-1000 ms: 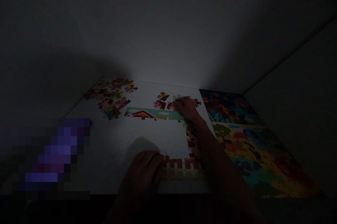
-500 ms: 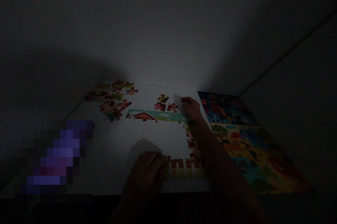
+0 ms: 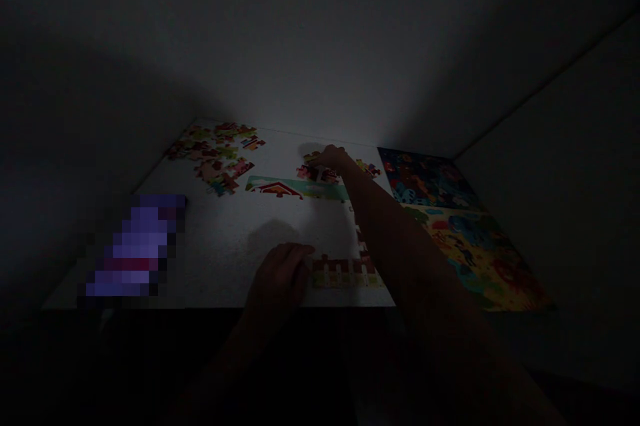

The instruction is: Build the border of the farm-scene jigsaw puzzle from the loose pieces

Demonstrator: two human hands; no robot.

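Dim light covers a white tabletop with a partly joined jigsaw puzzle. Its upper strip shows a red barn roof and pale green sky; the lower strip shows a white fence. My right hand reaches over a small group of loose pieces above the upper strip, fingertips closed at a green puzzle piece. My forearm hides much of the puzzle's right side. Left of the fence strip, my left hand rests on the table, fingers loosely stretched, close to the strip's end.
Many loose puzzle pieces lie heaped at the back left. Several more pieces lie beyond my right forearm. Two finished pictures, one dark blue and one yellow, lie at right. A blurred-out purple object is at left. A wall stands behind.
My right hand has moved left, from beside the loose pieces to over them. My left hand stays by the fence strip. The whole view has shifted, so the table appears higher.
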